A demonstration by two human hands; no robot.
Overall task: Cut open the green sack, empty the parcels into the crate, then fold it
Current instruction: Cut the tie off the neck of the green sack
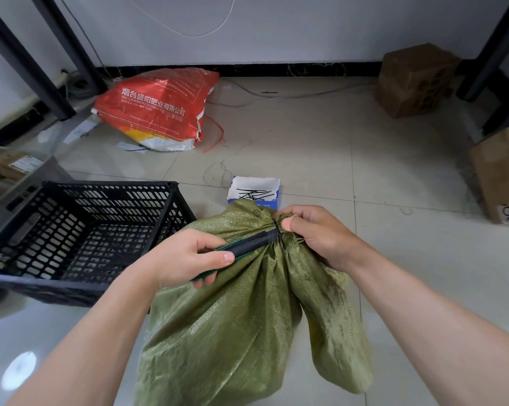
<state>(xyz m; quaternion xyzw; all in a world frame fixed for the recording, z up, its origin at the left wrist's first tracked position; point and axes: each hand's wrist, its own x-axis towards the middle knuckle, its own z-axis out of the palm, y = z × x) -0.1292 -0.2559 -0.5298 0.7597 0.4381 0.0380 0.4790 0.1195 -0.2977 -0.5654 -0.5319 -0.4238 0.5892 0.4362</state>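
A green woven sack [241, 326] stands on the tiled floor in front of me, its neck gathered and bound by a thin black tie [280, 233]. My right hand [314, 232] pinches the bunched neck just beyond the tie. My left hand [185, 257] grips a dark utility knife [251, 243] with a green edge, its tip resting at the tie. The black plastic crate [80, 235] sits to the left of the sack, with nothing visible inside. The parcels are hidden in the sack.
A small blue-and-white box of black ties [254, 191] lies just behind the sack. An orange-red fertiliser bag [159, 109] leans near the back wall. Cardboard boxes [414, 80] stand at the right, with black shelf legs [27, 60] at the left.
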